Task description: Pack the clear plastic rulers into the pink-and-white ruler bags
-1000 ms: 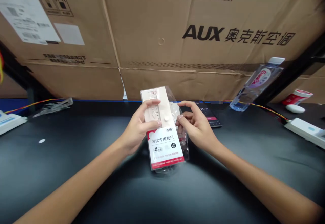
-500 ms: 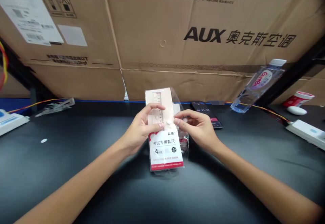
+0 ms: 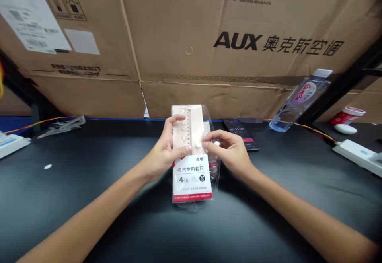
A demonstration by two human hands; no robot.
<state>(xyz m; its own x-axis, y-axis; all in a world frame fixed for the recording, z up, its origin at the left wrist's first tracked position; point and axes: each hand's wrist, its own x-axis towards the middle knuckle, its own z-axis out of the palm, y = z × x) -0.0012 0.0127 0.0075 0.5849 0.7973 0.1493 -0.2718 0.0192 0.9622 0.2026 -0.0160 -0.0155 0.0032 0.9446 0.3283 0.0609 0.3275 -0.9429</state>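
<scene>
A clear plastic packet of rulers [image 3: 192,175] with a white and red label stands upright on the black table [image 3: 89,199], in front of me. My left hand [image 3: 167,151] grips its left side, fingers wrapped round the upper part where a pale ruler shows. My right hand [image 3: 229,151] is closed on the packet's right side, thumb and forefinger pinched at its middle near a small white round button.
Large cardboard boxes [image 3: 238,44] form a wall behind the table. A phone [image 3: 241,133] lies just right of my hands, a water bottle [image 3: 298,100] leans further right. White power strips [image 3: 358,155] sit at both table edges. A clear clip [image 3: 61,124] lies at back left.
My right hand moved from the packet's right edge in to its middle and pinched there. The packet shifted slightly down and left. My left hand kept its grip.
</scene>
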